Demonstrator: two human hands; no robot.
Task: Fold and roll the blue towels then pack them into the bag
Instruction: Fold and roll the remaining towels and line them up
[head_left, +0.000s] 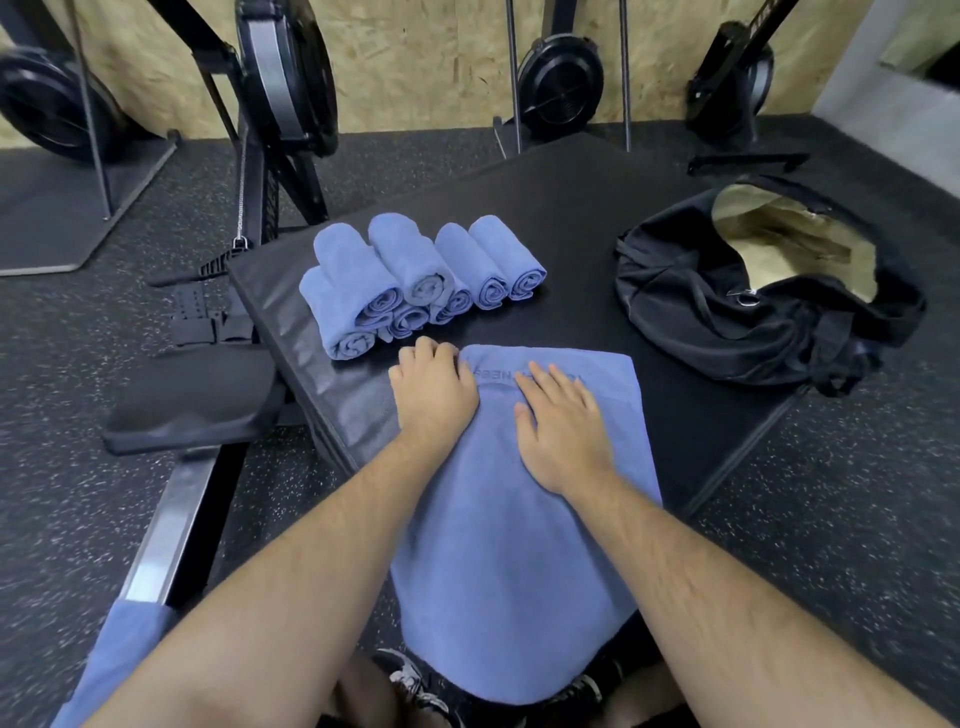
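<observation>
Gym bench with rolled towels staged near the open bag; left hand grips the far corner of the flat towel, right hand, fingers straight, pins it for folding.

The flat towel is an even mid-blue, crossed near its far edge by darker, tone-on-tone lettering; the rolled towels are the same blue; the bag is black outside — tan within; the platform is plain black; the floor is dark grey flecked with pale specks; the wall is mottled tan chipboard.
</observation>
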